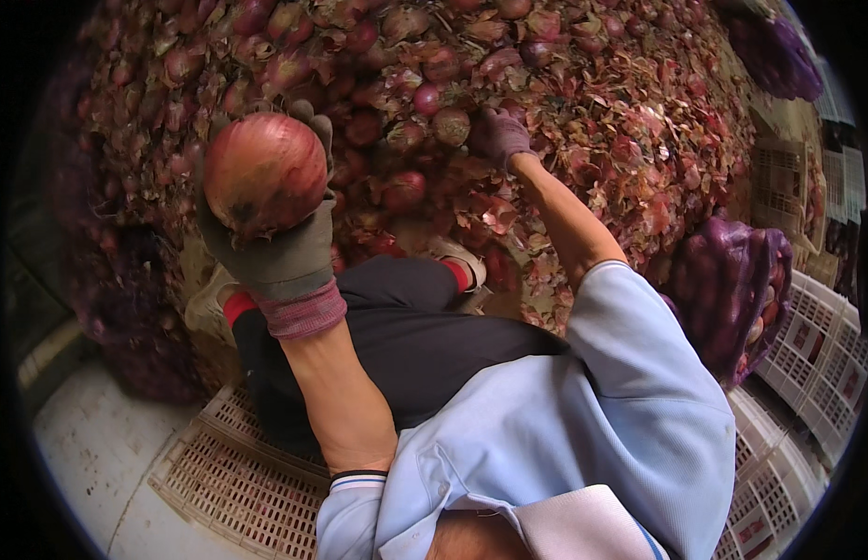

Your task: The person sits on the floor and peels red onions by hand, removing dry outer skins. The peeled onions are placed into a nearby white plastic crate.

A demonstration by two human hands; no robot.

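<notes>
My left hand, in a grey work glove with a reddish knit cuff, is raised close to the camera. It holds a large red onion with a dark patch near its lower end. Farther away, my right hand, in a purplish glove, reaches down into the pile of onions and loose skins. Its fingertips are partly hidden, so whether they grip anything does not show. Beside it lie a brownish onion and a small, shiny purple onion.
Dry onion skins cover the right of the heap. A full purple mesh sack stands at right, near white plastic crates. Another sack is at upper right. Below my legs is a slatted plastic crate; dark netting lies left.
</notes>
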